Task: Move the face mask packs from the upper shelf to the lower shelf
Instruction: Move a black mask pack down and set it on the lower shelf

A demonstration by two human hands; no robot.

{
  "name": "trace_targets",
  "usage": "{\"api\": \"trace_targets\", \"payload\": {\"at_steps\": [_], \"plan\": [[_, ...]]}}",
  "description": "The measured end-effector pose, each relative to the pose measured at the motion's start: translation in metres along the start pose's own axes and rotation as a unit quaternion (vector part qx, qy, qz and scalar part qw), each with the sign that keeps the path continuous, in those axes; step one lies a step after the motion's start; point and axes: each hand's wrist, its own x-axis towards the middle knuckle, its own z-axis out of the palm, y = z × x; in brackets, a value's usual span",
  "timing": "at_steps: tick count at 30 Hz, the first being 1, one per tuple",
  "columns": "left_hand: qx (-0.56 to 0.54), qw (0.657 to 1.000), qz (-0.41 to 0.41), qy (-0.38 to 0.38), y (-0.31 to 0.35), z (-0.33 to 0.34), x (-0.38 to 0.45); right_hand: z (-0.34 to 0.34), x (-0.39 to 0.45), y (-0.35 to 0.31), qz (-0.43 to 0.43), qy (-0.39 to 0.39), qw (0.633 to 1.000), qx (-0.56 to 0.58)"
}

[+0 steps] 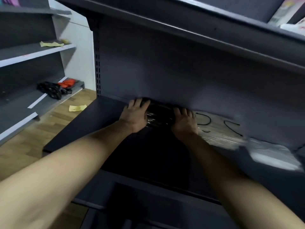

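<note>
now one dark face mask pack (159, 115) lies at the back of the lower shelf (92, 119), gripped at its ends by the left hand (136, 115) and right hand (184, 123). just right lie two pale packs (219, 129), blurred. above, the upper shelf (214, 38) holds more packs (283, 12). left, wooden floor (49, 128) and one yellow scrap (77, 107).

Dark shelf (92, 123) w/ black pack (159, 115), clear-wrapped packs (217, 129) on it.

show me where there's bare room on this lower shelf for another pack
Bare shelf lies left of the left hand, out to the shelf's left end, and in front of both hands. Right of the right hand it is crowded with clear packs.
</note>
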Motion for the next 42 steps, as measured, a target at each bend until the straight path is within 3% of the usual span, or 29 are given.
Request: {"api": "trace_targets", "payload": {"at_steps": [4, 7, 9, 11, 15, 20, 22, 27, 30, 35, 39, 42], "plan": [[0.011, 0.999, 0.019, -0.030, -0.007, 0.007, -0.001, -0.002, 0.000, 0.009, -0.033, 0.031, 0.999, -0.007], [0.095, 0.994, 0.024, 0.048, -0.005, 0.010, -0.001, 0.000, -0.003, 0.003, -0.102, 0.139, 0.984, -0.037], [0.161, 0.981, 0.040, 0.098, -0.003, 0.009, 0.000, 0.005, -0.004, -0.002, -0.157, 0.167, 0.972, -0.051], [0.194, 0.975, 0.059, 0.089, -0.001, 0.010, 0.002, 0.010, -0.003, -0.005, -0.160, 0.125, 0.979, -0.035], [0.170, 0.985, 0.019, 0.033, 0.004, 0.010, 0.002, 0.010, -0.003, -0.008, -0.120, 0.029, 0.992, -0.016], [0.167, 0.970, 0.104, 0.140, -0.003, 0.009, -0.003, 0.004, -0.011, -0.010, -0.130, 0.056, 0.989, -0.047], [0.183, 0.962, 0.136, 0.150, -0.005, 0.013, -0.004, 0.007, -0.010, -0.011, -0.117, 0.045, 0.990, -0.066], [0.186, 0.976, 0.074, 0.091, 0.010, 0.009, -0.014, 0.003, -0.018, -0.019, -0.108, 0.060, 0.991, -0.058], [0.161, 0.980, 0.064, 0.095, 0.020, 0.002, -0.036, -0.006, -0.039, -0.022, -0.157, 0.085, 0.984, -0.017], [0.127, 0.987, 0.060, 0.073, 0.034, 0.001, -0.087, -0.013, -0.084, -0.028, -0.235, 0.007, 0.971, 0.045], [0.114, 0.991, 0.033, -0.064, 0.049, -0.017, -0.125, -0.035, -0.126, -0.033, -0.171, -0.018, 0.982, 0.081], [0.121, 0.987, 0.037, -0.102, 0.058, -0.036, -0.153, -0.052, -0.166, -0.033, -0.097, -0.052, 0.989, 0.097]]}}
